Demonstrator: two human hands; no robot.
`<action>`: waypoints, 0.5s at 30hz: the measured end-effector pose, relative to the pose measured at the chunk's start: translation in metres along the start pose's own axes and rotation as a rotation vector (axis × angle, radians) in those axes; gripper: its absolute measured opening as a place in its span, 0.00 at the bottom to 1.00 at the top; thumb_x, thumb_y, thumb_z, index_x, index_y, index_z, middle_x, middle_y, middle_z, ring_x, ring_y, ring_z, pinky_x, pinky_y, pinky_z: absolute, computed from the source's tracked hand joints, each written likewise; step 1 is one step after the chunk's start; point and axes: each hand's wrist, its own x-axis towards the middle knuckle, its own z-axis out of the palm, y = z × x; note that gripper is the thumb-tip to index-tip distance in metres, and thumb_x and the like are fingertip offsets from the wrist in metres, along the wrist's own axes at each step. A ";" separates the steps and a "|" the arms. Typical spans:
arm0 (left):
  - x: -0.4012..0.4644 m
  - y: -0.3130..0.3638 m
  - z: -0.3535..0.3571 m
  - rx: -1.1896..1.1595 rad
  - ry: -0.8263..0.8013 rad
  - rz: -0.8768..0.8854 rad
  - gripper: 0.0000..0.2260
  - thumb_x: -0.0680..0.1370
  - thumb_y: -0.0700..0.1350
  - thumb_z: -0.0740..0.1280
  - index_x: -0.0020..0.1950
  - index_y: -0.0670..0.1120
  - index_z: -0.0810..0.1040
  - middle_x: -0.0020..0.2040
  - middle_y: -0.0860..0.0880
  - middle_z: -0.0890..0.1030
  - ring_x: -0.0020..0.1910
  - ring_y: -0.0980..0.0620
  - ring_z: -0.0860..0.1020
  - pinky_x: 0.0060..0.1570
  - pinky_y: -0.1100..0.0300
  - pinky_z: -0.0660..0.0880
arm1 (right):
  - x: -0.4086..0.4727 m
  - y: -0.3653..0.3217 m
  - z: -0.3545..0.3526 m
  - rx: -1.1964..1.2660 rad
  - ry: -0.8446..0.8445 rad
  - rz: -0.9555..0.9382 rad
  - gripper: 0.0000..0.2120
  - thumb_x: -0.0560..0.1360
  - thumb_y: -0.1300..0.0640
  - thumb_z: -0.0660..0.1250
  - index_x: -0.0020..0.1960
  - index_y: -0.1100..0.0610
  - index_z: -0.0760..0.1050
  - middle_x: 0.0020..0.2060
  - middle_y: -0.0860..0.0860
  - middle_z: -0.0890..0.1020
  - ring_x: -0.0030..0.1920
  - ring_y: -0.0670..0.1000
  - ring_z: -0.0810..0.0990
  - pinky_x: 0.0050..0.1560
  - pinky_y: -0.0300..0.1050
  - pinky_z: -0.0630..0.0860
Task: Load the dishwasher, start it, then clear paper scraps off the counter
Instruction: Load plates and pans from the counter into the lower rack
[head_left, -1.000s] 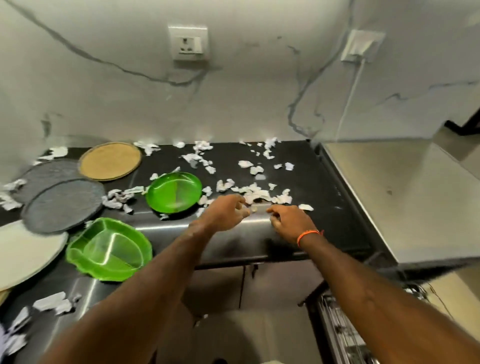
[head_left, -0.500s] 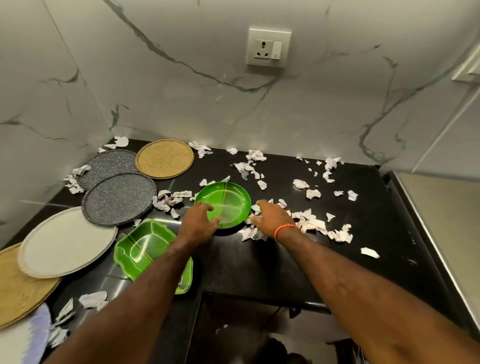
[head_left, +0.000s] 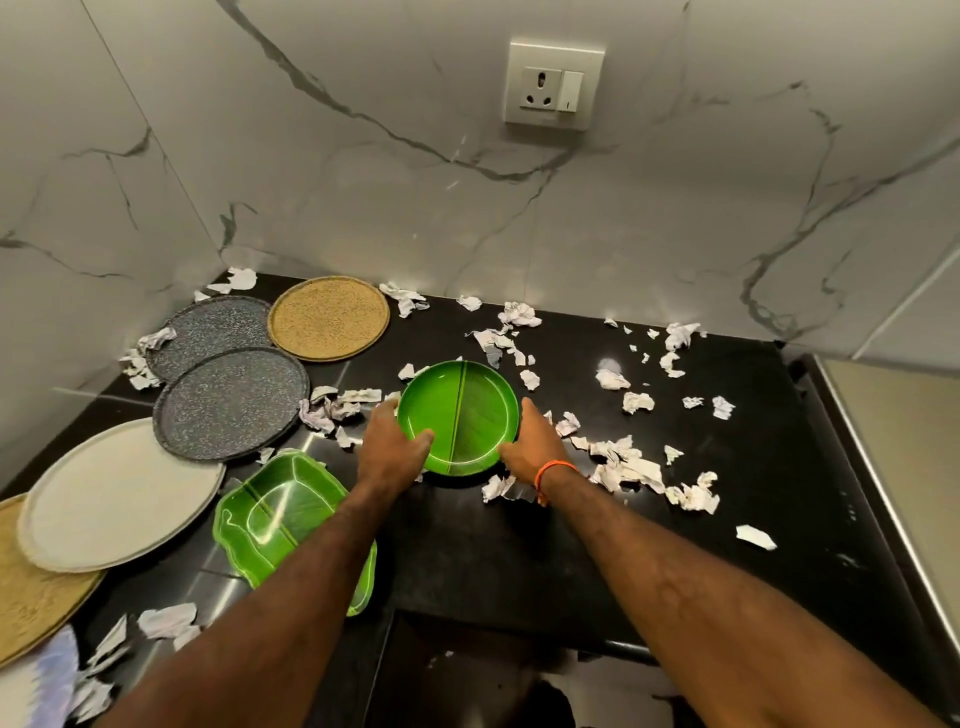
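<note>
A round green plate (head_left: 462, 410) with a centre rib lies on the black counter (head_left: 519, 545). My left hand (head_left: 389, 447) grips its left rim, thumb over the edge. My right hand (head_left: 532, 441), with an orange band at the wrist, holds the right rim. A green leaf-shaped dish (head_left: 280, 514) sits to the near left, partly under my left forearm. Torn white paper scraps (head_left: 628, 462) are scattered across the counter.
Two speckled grey plates (head_left: 228, 405), a tan plate (head_left: 328, 318), a white plate (head_left: 119, 493) and another tan plate (head_left: 31, 587) line the left side. A wall socket (head_left: 553, 85) sits above. A steel surface (head_left: 909, 467) borders the right.
The view swung left and closer. Both hands moved from the scraps at the counter's front edge to the round green plate and now hold its two sides.
</note>
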 end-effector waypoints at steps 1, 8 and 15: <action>-0.002 0.004 0.001 -0.028 0.005 -0.012 0.33 0.75 0.45 0.75 0.76 0.38 0.66 0.70 0.40 0.74 0.68 0.42 0.74 0.67 0.51 0.70 | -0.003 0.004 -0.005 0.015 0.021 -0.013 0.27 0.69 0.62 0.68 0.67 0.58 0.69 0.57 0.57 0.79 0.58 0.59 0.79 0.55 0.49 0.76; -0.010 0.040 0.017 -0.091 -0.007 0.076 0.15 0.78 0.43 0.69 0.64 0.43 0.78 0.56 0.45 0.84 0.51 0.46 0.80 0.50 0.59 0.71 | -0.038 0.031 -0.051 0.152 0.180 0.004 0.18 0.69 0.58 0.70 0.58 0.52 0.74 0.50 0.49 0.82 0.47 0.53 0.81 0.48 0.49 0.79; -0.062 0.099 0.075 -0.155 -0.154 0.229 0.08 0.81 0.45 0.66 0.53 0.43 0.82 0.44 0.48 0.82 0.45 0.48 0.79 0.44 0.59 0.68 | -0.118 0.110 -0.102 0.252 0.398 0.167 0.09 0.74 0.56 0.68 0.54 0.53 0.76 0.43 0.49 0.83 0.40 0.49 0.82 0.39 0.45 0.82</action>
